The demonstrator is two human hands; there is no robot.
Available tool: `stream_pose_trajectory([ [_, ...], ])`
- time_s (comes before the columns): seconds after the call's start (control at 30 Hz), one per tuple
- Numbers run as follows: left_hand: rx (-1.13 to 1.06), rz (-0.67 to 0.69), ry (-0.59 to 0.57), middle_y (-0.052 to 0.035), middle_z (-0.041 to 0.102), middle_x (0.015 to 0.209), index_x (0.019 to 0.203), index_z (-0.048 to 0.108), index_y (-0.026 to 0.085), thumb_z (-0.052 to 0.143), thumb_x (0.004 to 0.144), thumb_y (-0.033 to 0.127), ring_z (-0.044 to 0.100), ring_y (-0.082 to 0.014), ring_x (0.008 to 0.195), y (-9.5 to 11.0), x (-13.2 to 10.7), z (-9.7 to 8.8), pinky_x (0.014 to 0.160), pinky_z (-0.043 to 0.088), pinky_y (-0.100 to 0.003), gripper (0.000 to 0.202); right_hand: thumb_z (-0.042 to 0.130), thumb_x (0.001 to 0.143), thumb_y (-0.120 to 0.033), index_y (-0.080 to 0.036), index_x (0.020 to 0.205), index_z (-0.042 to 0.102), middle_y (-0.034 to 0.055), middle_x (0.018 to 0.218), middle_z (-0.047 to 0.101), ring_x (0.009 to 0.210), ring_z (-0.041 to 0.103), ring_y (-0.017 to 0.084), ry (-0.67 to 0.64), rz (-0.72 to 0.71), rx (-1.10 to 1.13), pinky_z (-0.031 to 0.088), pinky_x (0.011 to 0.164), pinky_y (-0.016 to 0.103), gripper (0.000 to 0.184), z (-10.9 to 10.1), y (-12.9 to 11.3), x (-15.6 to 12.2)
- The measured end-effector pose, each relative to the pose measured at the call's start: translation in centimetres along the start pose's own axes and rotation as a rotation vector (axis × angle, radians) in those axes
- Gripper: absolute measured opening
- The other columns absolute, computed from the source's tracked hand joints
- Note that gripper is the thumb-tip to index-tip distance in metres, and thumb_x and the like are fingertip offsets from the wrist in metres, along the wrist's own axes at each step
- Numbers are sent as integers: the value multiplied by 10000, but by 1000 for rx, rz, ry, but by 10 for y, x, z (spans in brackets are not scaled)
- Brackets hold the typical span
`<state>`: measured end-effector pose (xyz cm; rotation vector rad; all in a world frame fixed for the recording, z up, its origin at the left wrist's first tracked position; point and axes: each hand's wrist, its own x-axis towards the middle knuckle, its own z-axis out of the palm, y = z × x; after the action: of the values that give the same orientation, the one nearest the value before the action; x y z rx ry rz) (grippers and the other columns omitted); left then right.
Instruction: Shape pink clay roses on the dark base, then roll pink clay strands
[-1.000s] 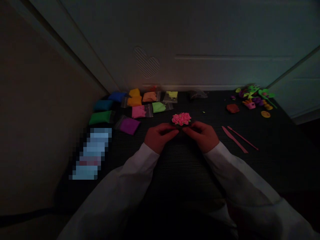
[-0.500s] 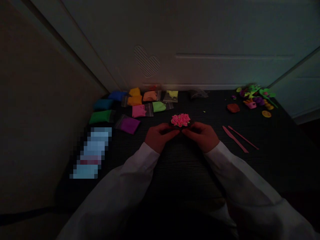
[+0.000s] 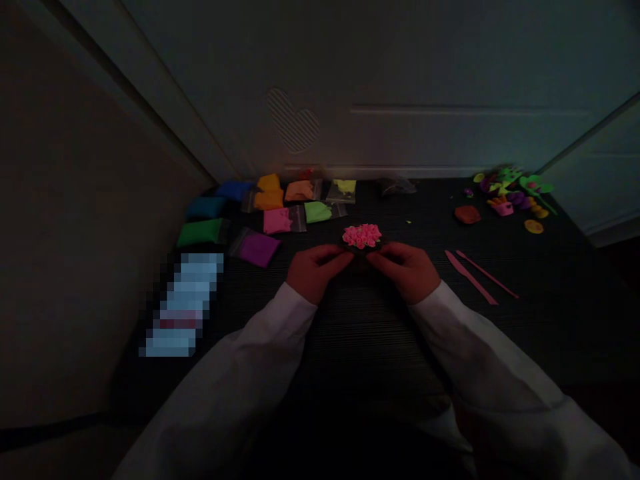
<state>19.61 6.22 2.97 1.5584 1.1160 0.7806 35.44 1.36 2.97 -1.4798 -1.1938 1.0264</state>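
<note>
Pink clay rosettes packed into a small dome form the clay posy, near the middle of the dark ribbed worktop. The left hand and right hand meet just below it, fingers clamped on its dark base from either side. Whether it rests on the surface is too dim to tell. Bags of coloured clay lie behind on the left, and two pink modelling tools lie to the right.
</note>
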Motion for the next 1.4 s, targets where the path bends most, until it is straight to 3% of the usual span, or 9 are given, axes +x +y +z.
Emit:
stream_pose_trajectory([
  [0.23,-1,16,-22,-5,658,783,778,647,175,609,642,362,585,-151,757,-4,2,-1,738,443,-290,235,583,665,-344,-180,734,607,-8,704,605,673,542,129,-65,-19,-2,408,641,273,179,-3,3,2],
  [0.47,345,283,-23,-39,629,917,805,647,180,621,632,283,554,-174,871,-14,9,-3,792,425,-329,203,574,688,-290,-174,826,619,39,859,601,832,526,172,-53,-314,-533,390,770,325,186,-7,15,7],
  [0.6,512,392,-9,-50,634,892,747,657,177,652,600,302,543,-184,877,-19,11,-2,822,412,-355,193,575,683,-325,-195,880,621,40,942,599,892,514,200,-84,-293,-695,378,799,365,240,-9,22,11],
  [0.9,590,419,-36,-57,621,909,785,652,175,629,620,354,531,-184,892,-25,12,-2,804,426,-348,244,578,675,-326,-208,907,614,26,986,591,922,510,204,-128,-278,-710,374,819,372,263,-12,24,12],
  [1.17,621,483,-48,-66,614,915,835,622,145,631,603,390,523,-193,891,-28,13,-2,818,414,-363,338,589,660,-360,-159,937,592,68,984,570,920,499,211,-159,-312,-773,384,814,365,342,-16,24,12],
  [1.4,608,422,-46,-41,602,960,887,600,168,548,650,176,519,-171,933,-25,17,-17,857,397,-352,243,593,657,-275,-158,913,584,68,967,563,920,504,189,-145,-349,-733,384,837,351,281,-28,24,15],
])
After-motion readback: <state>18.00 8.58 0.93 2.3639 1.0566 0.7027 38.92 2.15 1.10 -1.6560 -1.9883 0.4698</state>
